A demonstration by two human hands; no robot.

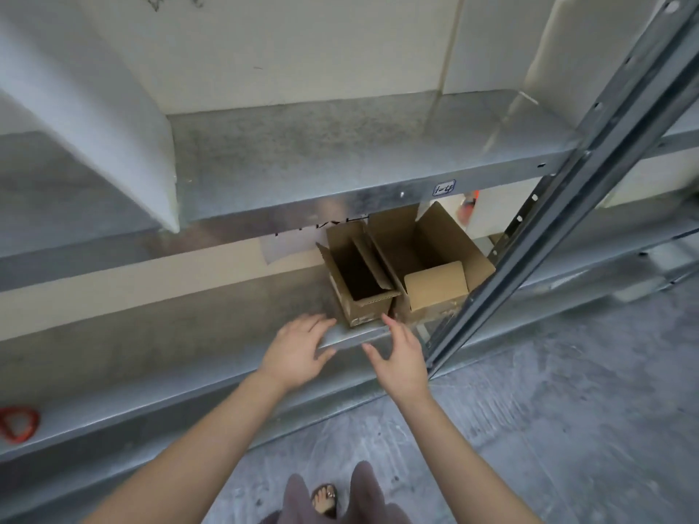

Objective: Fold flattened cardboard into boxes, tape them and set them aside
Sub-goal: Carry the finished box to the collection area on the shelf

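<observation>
Head view: the left hand (299,349) and right hand (401,358) hover spread and empty just before a box (359,285). It stands open-topped on the shelf (212,319), against a second box (435,274). This is likely the set-aside step. Next comes fresh flat cardboard, none visible. A post (556,228) crowds the right, and the upper shelf (340,153) overhangs.

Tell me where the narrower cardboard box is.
Head view, centre: the narrower box stands on the lower metal shelf, beside the wider box on its right.
</observation>
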